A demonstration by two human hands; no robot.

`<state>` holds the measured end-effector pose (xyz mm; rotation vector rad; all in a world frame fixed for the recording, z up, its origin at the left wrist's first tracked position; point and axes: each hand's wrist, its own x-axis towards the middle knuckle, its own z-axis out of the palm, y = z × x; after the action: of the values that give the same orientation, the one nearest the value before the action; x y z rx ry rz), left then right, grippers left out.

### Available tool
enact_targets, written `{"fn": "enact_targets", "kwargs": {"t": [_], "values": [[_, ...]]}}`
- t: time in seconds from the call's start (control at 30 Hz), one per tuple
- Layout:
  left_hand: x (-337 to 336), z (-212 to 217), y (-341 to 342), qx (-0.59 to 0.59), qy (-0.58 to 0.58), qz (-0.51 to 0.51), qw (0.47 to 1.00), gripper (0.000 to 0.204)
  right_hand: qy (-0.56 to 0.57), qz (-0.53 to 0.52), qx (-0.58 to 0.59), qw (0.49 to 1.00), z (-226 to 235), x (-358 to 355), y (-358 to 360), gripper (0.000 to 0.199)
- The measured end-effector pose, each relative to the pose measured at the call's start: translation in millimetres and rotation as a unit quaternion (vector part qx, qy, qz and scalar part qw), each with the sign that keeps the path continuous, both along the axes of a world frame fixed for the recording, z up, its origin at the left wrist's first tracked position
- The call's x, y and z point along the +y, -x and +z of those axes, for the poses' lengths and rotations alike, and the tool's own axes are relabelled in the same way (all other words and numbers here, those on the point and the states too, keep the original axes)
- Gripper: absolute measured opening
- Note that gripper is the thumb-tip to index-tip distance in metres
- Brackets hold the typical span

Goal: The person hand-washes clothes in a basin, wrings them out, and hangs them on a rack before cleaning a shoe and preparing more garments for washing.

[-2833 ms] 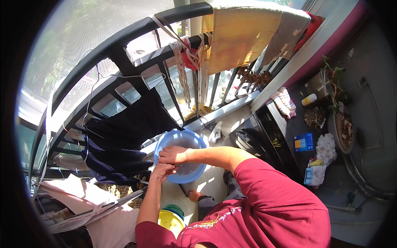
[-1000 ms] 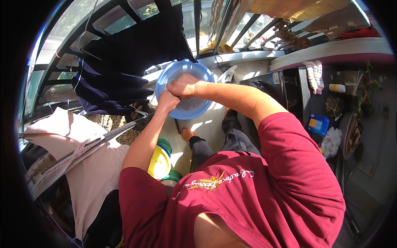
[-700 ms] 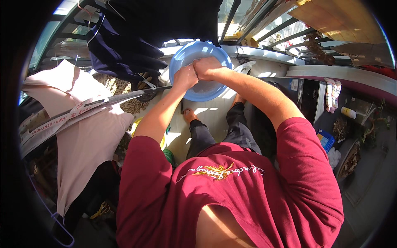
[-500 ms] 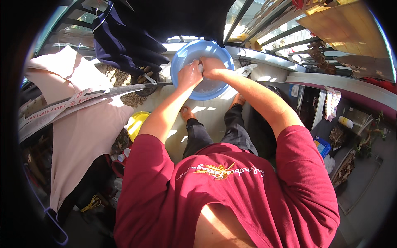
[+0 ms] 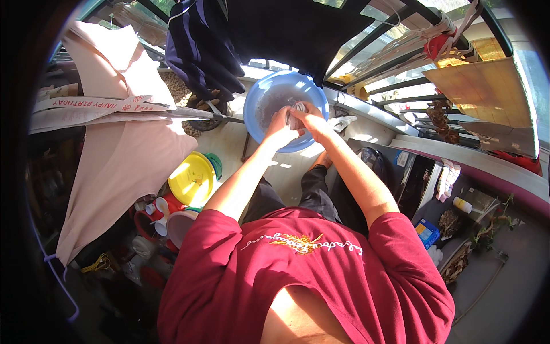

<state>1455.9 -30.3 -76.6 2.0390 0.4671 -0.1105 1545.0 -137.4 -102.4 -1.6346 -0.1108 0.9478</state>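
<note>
As the left hand [image 5: 279,129] and right hand [image 5: 311,120] curl partly closed, a small pale bundle [image 5: 295,120] sits gripped between their fingers — over the blue basin [image 5: 254,96].

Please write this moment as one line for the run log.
left hand: holds pale item | right hand: holds same item | place: over blue basin | nearby: dark clothing, yellow container

Maroon short-sleeved shirt [image 5: 321,269] with white script [image 5: 342,247] and gold chest motif [image 5: 298,243], dark trousers [image 5: 317,192].
</note>
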Motion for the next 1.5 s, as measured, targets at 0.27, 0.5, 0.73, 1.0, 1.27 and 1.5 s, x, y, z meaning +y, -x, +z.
{"fn": "enact_targets", "kwargs": {"t": [0.27,0.5,0.73,1.0,1.27,1.5], "values": [[10,-23,28,0.027,0.465,0.226,0.856,0.038,-0.051,-0.094,0.149,0.983,-2,-8,16,0.04],[17,-29,33,-0.02,0.455,0.186,0.87,0.036,-0.111,-0.165,0.198,0.96,16,3,37,0.064],[12,-40,33,-0.001,0.313,0.163,0.936,0.04,-0.043,-0.161,0.185,0.969,-10,-4,31,0.047],[26,-68,36,0.046,0.366,0.312,0.875,0.026,-0.101,-0.177,0.224,0.953,-1,-6,33,0.038],[24,-70,32,0.111,0.395,0.316,0.855,0.033,-0.127,-0.037,0.09,0.987,36,14,48,0.041],[25,-53,27,0.064,0.637,0.372,0.672,0.055,0.026,0.073,-0.181,0.98,26,22,64,0.04]]}}
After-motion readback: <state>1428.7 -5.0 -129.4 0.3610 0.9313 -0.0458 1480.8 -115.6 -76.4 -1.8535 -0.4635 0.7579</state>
